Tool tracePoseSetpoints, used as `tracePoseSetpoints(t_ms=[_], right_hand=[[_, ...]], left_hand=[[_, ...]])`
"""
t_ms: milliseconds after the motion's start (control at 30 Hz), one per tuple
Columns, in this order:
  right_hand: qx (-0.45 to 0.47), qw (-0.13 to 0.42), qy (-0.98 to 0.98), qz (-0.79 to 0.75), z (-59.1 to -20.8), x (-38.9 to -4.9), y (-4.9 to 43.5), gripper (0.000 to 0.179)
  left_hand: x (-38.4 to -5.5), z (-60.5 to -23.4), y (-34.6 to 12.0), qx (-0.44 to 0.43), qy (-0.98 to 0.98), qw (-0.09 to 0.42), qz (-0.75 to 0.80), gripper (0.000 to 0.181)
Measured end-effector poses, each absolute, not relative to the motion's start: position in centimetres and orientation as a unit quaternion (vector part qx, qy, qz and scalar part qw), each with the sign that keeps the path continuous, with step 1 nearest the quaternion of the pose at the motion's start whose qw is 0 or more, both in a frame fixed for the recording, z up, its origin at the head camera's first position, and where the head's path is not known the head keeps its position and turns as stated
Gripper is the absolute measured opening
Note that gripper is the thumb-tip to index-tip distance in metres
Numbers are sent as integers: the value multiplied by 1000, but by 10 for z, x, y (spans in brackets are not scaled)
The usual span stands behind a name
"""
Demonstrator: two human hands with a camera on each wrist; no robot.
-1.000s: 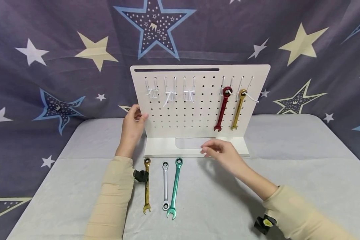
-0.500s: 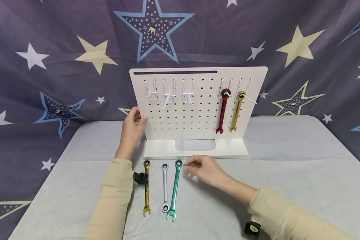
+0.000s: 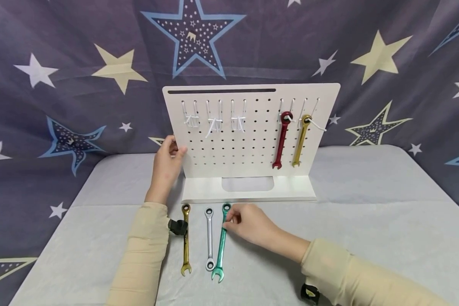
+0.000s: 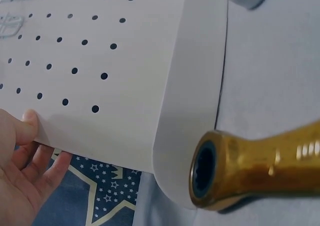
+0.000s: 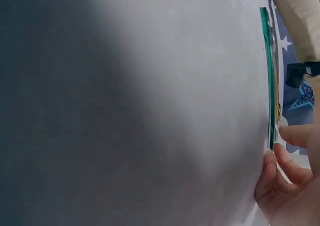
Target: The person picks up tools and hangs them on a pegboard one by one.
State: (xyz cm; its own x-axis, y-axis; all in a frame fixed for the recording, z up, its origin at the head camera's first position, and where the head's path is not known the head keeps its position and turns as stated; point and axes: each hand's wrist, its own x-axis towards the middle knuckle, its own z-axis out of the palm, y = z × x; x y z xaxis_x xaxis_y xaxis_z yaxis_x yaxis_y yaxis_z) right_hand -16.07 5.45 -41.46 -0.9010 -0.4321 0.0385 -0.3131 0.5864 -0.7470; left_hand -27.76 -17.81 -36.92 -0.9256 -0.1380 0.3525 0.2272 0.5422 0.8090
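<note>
My left hand (image 3: 167, 168) grips the left edge of the white pegboard (image 3: 229, 155), thumb in front and fingers behind. My right hand (image 3: 250, 223) pinches the green combination wrench (image 3: 222, 250) just below its ring end, and the wrench lies on the table. Beside it are a silver double-ring wrench (image 3: 209, 238) and a gold combination wrench (image 3: 186, 244), whose ring end also looms large in the left wrist view. A red wrench (image 3: 281, 140) and another gold wrench (image 3: 301, 142) hang from hooks at the pegboard's right.
Three white hooks (image 3: 214, 119) without wrenches sit on the left half of the pegboard. Its base (image 3: 202, 193) stands on the white-covered table (image 3: 367, 229). A dark star-patterned cloth (image 3: 267, 42) hangs behind.
My right hand has moved left and toward me from the pegboard's base onto the green wrench. My left hand keeps its grip on the board's edge.
</note>
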Motion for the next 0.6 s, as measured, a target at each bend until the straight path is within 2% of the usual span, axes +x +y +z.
tracePoseSetpoints(t_ms=[200, 333, 600], right_hand=[[-209, 50, 915, -342, -414, -160, 47, 27], [-197, 62, 924, -323, -412, -161, 42, 34], [-175, 81, 939, -286, -403, -153, 45, 27]], left_hand=[[-277, -369, -179, -26, -860, 185, -474, 26], [-277, -368, -180, -26, -861, 185, -473, 26], [-276, -368, -179, -28, -861, 181, -474, 26]])
